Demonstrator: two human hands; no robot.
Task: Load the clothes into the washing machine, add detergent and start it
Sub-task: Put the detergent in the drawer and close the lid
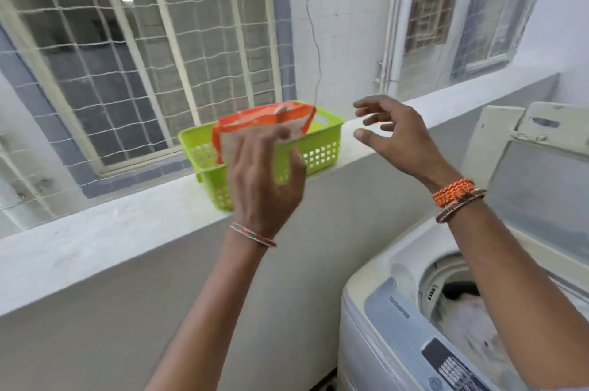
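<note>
While the washer (pixel 414 311) stands at our lower right with its lid (pixel 538 186) raised and pale clothes (pixel 471 323) already lying in the drum, we judge the loading done and the detergent step in hand. We see a long white ledge (pixel 111 231) running across in front of us, and on it a green basket (pixel 322 151) set lengthwise along the ledge. Our left hand (pixel 264 180) is in front of the basket, its fingers pinching an orange and white pouch (pixel 264 126) by its lower part, so that the pouch stands roughly upright with its open-looking top at the level of the basket rim; whether it rests inside the basket or just clear of it we cannot tell. Our right hand (pixel 395 132) hovers just right of the pouch, fingers spread and relaxed, holding nothing. The drum lies down and to the right of the pouch, on the right hand's side, so we expect the pouch must travel that way.
</note>
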